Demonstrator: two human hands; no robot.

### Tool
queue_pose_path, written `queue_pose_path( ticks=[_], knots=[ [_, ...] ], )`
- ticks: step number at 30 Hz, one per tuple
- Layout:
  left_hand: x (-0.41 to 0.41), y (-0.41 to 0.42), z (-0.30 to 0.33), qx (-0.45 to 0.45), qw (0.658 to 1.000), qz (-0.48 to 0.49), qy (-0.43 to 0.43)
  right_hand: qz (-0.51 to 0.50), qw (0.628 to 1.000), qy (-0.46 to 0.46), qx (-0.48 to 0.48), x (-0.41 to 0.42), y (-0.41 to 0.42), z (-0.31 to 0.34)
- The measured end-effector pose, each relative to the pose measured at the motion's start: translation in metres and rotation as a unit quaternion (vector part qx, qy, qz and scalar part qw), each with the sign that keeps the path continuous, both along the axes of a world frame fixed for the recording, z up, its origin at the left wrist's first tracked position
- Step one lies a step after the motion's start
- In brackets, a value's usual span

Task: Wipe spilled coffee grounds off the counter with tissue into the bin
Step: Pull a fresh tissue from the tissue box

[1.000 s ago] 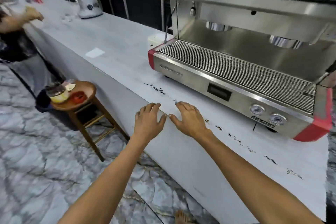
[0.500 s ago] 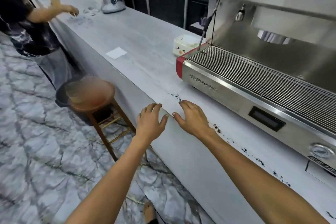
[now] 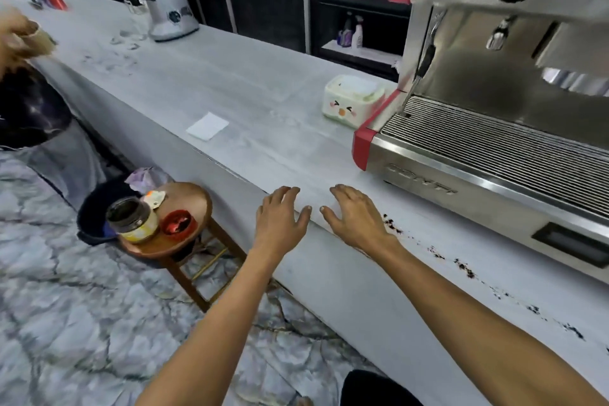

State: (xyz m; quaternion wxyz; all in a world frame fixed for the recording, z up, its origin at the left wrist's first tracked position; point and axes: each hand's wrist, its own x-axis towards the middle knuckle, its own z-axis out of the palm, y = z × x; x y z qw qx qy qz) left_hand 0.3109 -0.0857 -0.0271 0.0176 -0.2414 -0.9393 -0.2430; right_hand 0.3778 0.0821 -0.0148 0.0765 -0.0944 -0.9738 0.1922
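Both the left hand (image 3: 280, 217) and right hand (image 3: 354, 219) rest flat, spread and empty on the tabletop (image 3: 230, 92) edge, beside a trail of coffee grounds (image 3: 461, 265); nothing wiped yet, so next likely means fetching the tissue (image 3: 207, 126) lying farther along.

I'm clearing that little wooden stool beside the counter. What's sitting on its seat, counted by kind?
Jar: 1
Red lid: 1
Small paper packet: 1
Total: 3, all on the stool.
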Motion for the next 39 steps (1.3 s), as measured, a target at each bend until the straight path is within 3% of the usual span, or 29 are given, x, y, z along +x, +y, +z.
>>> queue_pose_path(
  ticks=[17,25,39],
  knots=[
    [-0.165,0.041,0.001,0.012,0.998,-0.065,0.016,-0.073,0.995,0.059,-0.038,-0.152,0.014,-0.006],
    [-0.223,0.068,0.007,0.039,0.993,-0.113,0.013,-0.165,0.982,0.091,-0.035,-0.192,0.025,0.002],
    [-0.344,0.135,0.04,0.106,0.958,-0.266,0.008,-0.358,0.916,0.175,-0.034,-0.266,0.074,0.038]
  ],
)
